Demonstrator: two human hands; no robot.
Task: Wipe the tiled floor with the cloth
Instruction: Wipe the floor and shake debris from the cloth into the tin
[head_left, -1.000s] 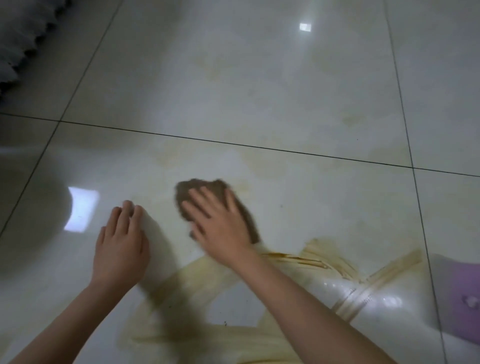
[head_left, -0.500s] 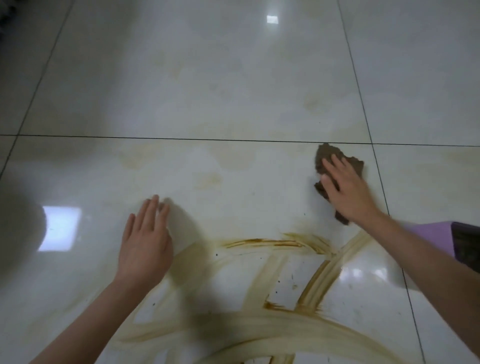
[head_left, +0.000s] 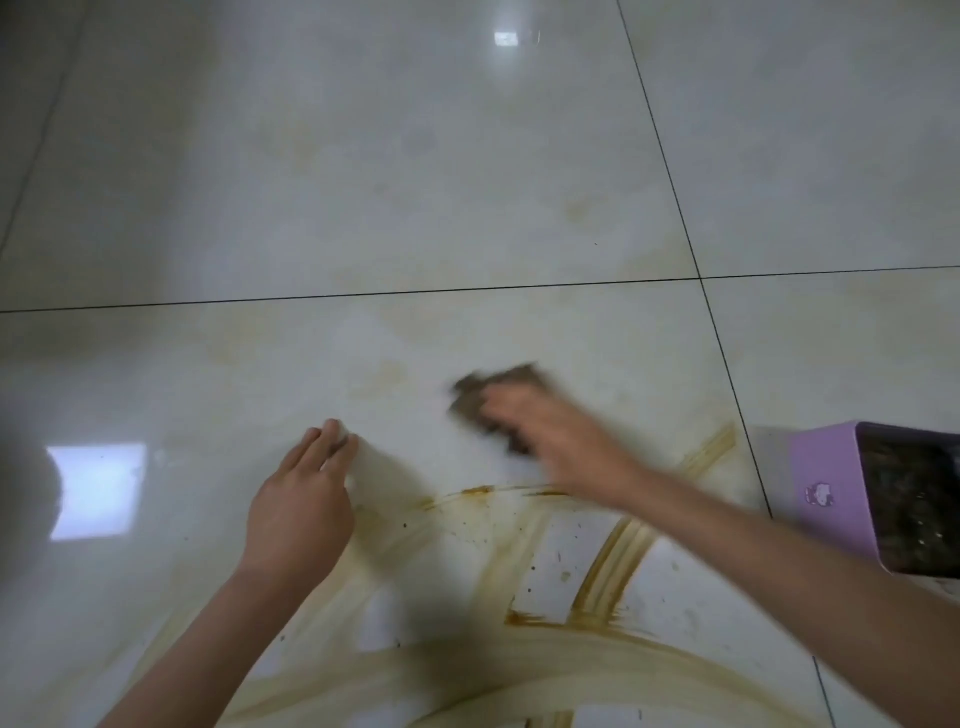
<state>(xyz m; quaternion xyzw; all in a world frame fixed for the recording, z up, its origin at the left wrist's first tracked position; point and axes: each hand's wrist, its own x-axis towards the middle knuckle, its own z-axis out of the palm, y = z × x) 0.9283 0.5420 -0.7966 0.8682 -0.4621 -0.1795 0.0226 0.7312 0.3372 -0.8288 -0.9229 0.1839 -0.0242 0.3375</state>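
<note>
Pressing down with my right hand (head_left: 545, 431), I have the fingers laid over the brown cloth (head_left: 506, 382); they look stretched out rather than curled, though the hand is blurred and I cannot make out each finger. The cloth lies crumpled on the tiled floor (head_left: 363, 182), its far edge sticking out beyond my fingertips, on the tile just this side of a dark grout line (head_left: 363, 295). My left hand (head_left: 298, 514) rests flat on the same tile, well apart from the cloth, fingers straight and pressed together, holding nothing. Nearer to me, yellow-brown streaks (head_left: 613, 566) cross and curve over the glossy surface, with small dark specks among them. At my right stands a purple box (head_left: 831, 483) with dark contents. A bright reflection (head_left: 96, 488) shines on the tile to my left.
</note>
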